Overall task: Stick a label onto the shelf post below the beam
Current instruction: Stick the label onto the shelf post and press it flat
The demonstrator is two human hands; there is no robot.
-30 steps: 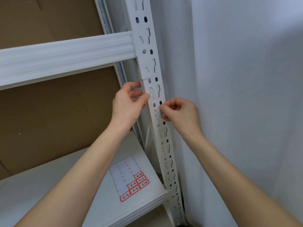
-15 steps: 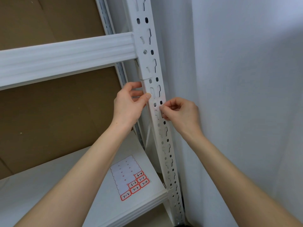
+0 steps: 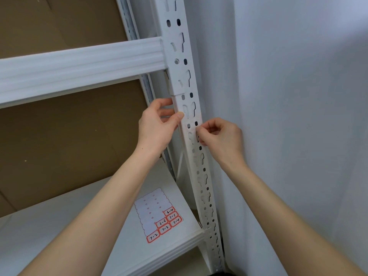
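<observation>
The label (image 3: 200, 139) is a small, thin paper sticker, almost weightless and limp. Judging by that, it will curl, crease or stick to skin if handled by its middle, so it is best held by one edge only, with the gummed side kept off the fingers. Right now it is nearly hidden. Only a sliver of red edge shows under the fingertips of the right hand (image 3: 221, 136), which is curled, with thumb and forefinger pinched together against the right edge of the post (image 3: 182, 56), a little way below the beam (image 3: 79, 62). The left hand (image 3: 156, 126) grips the post from the other side, just under the joint, fingers wrapped behind the left edge and thumb on the front face. The post is stiff painted metal full of slots and holes. The label probably needs a flat strip between them, pressed down from one end to the other to avoid wrinkles. The sheet of spare labels (image 3: 153, 212) lies flat on the shelf (image 3: 59, 236) below, well apart from both hands.
</observation>
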